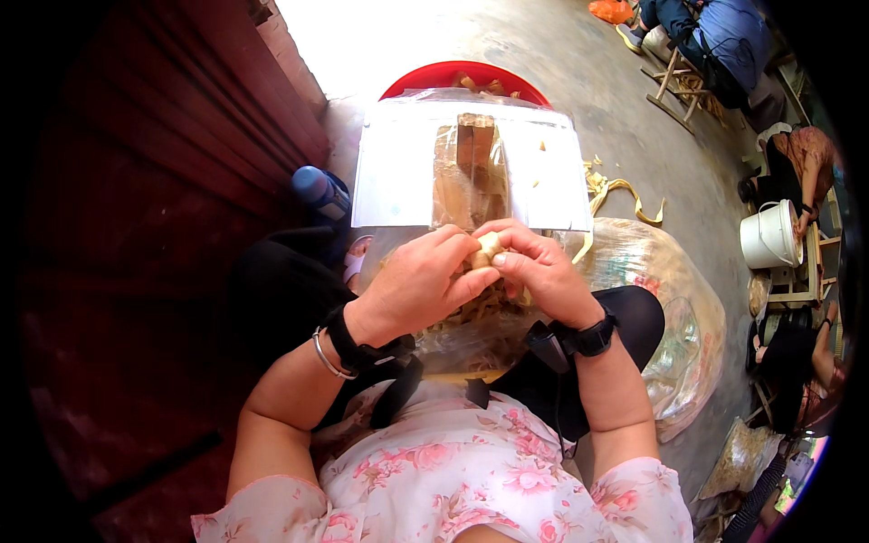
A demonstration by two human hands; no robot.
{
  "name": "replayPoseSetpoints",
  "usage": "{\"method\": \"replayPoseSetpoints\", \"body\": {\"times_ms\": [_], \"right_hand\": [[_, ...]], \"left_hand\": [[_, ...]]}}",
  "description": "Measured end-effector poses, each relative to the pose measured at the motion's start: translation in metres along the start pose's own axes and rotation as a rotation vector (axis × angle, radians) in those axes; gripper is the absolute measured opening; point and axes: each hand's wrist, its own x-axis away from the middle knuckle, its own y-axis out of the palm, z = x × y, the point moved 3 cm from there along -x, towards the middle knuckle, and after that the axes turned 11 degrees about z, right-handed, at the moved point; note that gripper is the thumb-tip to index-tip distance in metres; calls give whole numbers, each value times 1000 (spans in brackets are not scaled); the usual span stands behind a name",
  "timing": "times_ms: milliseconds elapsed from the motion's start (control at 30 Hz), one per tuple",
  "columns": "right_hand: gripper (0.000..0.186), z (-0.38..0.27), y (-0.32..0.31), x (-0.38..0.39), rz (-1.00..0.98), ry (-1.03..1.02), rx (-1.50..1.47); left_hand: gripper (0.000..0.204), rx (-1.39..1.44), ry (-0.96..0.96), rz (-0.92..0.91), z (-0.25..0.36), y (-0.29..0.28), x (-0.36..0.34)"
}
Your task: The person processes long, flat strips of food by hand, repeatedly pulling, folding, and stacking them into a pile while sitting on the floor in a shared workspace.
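Note:
My left hand [434,281] and my right hand [534,271] are pinched together on a small pale cream, lumpy piece [486,247], just in front of a white board [394,172]. A worn brown strip [457,190] runs down the board's middle under clear plastic. Behind the board is a red basin [416,79] holding brown pieces. Beneath my hands, between my knees, lie thin straw-coloured shreds [484,303] on clear plastic, partly hidden by my fingers and wrists.
A blue bottle [317,190] stands left, beside a maroon door [181,136]. A large filled plastic sack [661,335] and yellowish peel strips [620,190] lie right. Co-workers sit along the right [724,41], one at a white bucket [765,235]. An orange bag [611,11] lies at the back.

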Motion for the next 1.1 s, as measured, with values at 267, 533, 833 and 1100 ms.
{"method": "replayPoseSetpoints", "body": {"times_ms": [267, 533, 833, 1100], "right_hand": [[19, -7, -30, -9, 640, -296, 257], [14, -8, 3, -1, 546, -418, 507], [11, -18, -7, -9, 286, -382, 583], [17, -19, -26, -33, 455, -702, 867]], "left_hand": [[14, 310, -255, -201, 9, -3, 2], [13, 1025, -876, -312, 6, 12, 2], [12, 510, -628, -292, -13, -11, 2], [21, -471, 279, 282, -17, -14, -32]]}}
